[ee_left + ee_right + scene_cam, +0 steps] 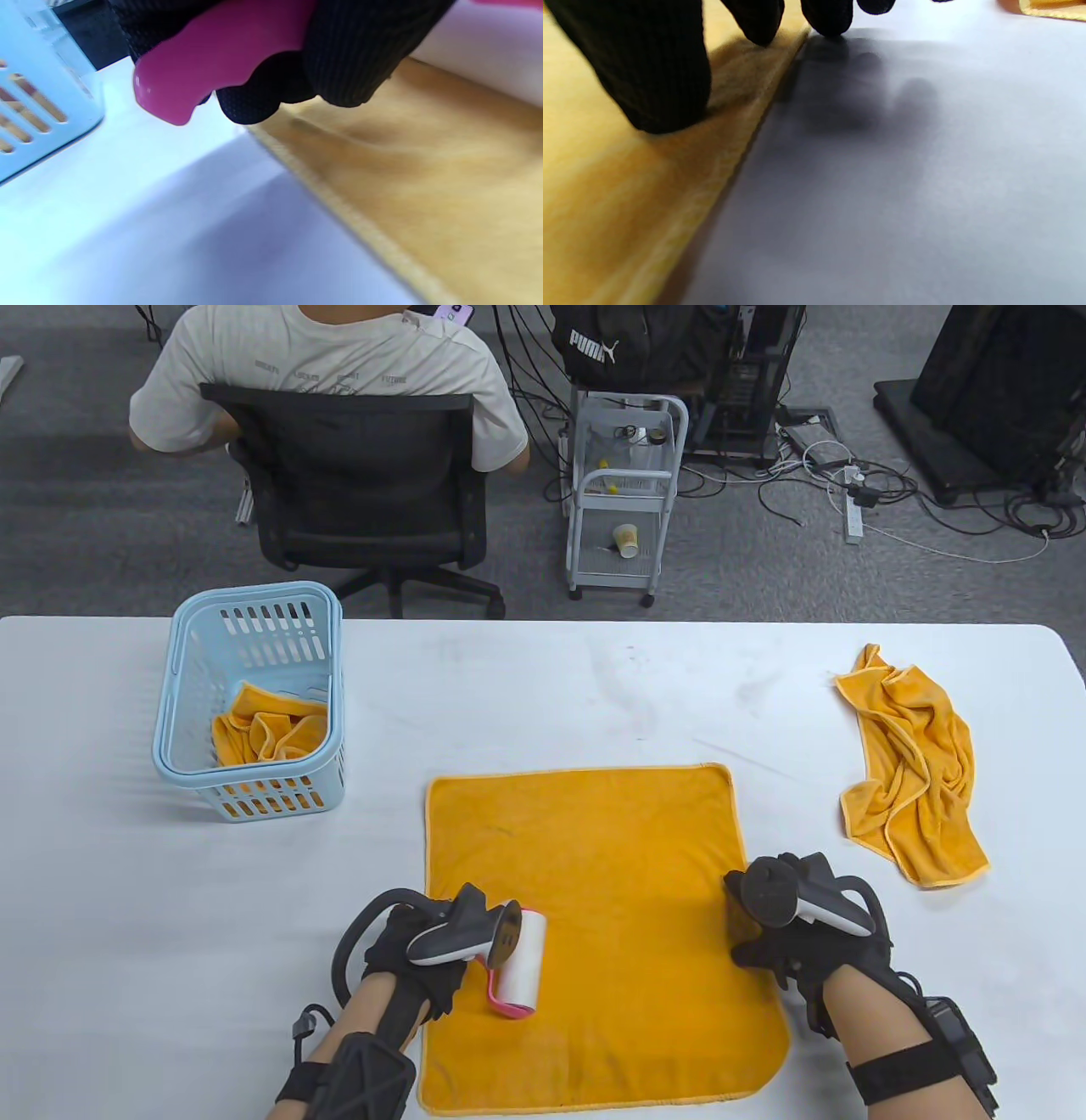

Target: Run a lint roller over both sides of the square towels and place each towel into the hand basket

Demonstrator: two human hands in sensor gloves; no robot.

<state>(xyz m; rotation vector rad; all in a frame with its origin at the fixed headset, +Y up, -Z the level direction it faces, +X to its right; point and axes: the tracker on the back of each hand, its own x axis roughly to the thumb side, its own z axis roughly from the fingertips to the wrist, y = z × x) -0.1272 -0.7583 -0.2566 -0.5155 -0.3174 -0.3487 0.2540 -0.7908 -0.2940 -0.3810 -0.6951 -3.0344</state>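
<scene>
Left hand (416,954) clamped round lint roller (519,963) on flat towel (594,925). Right hand (776,946), fingers (657,72) relaxed, apart, pressing towel's right edge.

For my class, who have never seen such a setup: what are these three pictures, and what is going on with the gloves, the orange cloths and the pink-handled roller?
A person wears black sensor gloves with trackers strapped on. One camera looks down at the table; two sit on the wrists. The left hand grips a lint roller on a flat orange towel. The right hand presses that towel's right edge with straight fingers. A crumpled towel waits on the right; another lies in the blue basket.
</scene>
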